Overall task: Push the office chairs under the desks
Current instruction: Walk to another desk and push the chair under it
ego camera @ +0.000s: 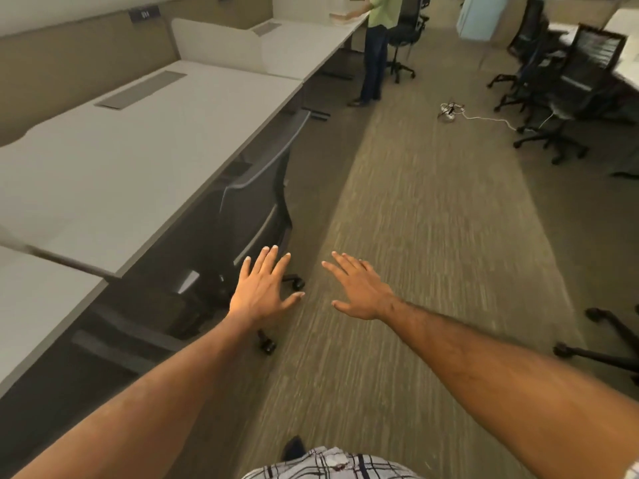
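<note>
Striped grey-green carpet point(432, 236) runs up the middle and right of the frame, blurred in the lower part. A long row of white desks point(138, 150) fills the left side, from the lower left to the top centre, with low dividers between the places.

One dark office chair point(256, 188) stands at centre left. Its seat is under the desk edge, its mesh back is just beside that edge, and its wheeled feet point(268, 345) stick out onto the carpet. Several more dark chairs point(567, 81) cluster in the upper right, away from the desks there. At the top centre a person in a green shirt point(375, 46) stands at the far desk, with another chair just behind. Part of a chair base point(605, 347) shows at the right edge.

Two bare forearms reach in from the bottom. The left hand point(262, 288) is flat with its fingers straight and spread, and lies over the lower back of the near chair in the picture. Whether it touches the chair cannot be told. The right hand point(359, 288) is just beside it over the carpet, fingers straight and spread, holding nothing.

A white power strip point(449, 110) with a cable lies on the floor at upper centre right.
</note>
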`<action>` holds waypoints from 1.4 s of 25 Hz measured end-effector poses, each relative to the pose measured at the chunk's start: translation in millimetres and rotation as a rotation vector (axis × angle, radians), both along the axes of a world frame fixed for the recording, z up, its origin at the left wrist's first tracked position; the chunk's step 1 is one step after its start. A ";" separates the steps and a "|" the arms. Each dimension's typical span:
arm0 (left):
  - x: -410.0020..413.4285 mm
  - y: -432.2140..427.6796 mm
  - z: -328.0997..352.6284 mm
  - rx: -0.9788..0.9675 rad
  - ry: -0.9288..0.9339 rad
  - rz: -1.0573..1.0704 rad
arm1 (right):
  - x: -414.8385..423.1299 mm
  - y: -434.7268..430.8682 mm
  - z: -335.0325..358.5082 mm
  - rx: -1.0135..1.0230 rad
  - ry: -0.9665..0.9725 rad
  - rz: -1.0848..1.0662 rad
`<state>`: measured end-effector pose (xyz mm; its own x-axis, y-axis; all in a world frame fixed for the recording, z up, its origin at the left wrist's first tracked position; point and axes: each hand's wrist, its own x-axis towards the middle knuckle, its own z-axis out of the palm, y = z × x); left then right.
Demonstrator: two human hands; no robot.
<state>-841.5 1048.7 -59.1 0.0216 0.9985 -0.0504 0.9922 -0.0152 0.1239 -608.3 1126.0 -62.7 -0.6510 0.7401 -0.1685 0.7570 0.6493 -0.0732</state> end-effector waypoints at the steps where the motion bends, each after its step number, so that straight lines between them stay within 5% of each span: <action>1: -6.0 23.8 12.6 0.024 0.023 -0.016 | -6.8 22.3 10.3 0.021 0.018 -0.003; 7: -64.6 151.9 83.5 0.229 0.016 0.045 | -48.9 153.7 54.5 0.109 0.133 0.020; 16: -101.0 261.6 71.7 -0.172 -0.295 0.506 | -160.4 367.2 78.7 0.102 0.219 0.365; 21: -103.1 270.9 75.3 -0.130 -0.276 0.536 | -198.2 461.5 89.5 0.066 0.071 0.710; 29: -102.5 312.8 90.8 -0.018 -0.180 0.529 | -215.0 541.0 78.8 0.096 0.300 0.617; 35: -120.8 349.2 84.4 -0.006 -0.171 0.515 | -228.6 577.6 71.3 0.095 0.300 0.589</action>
<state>-962.4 1397.9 25.4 -0.4618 0.8819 -0.0946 0.8370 0.4686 0.2828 -836.9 1703.7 8.6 -0.9595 0.2493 0.1312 0.2297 0.9620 -0.1477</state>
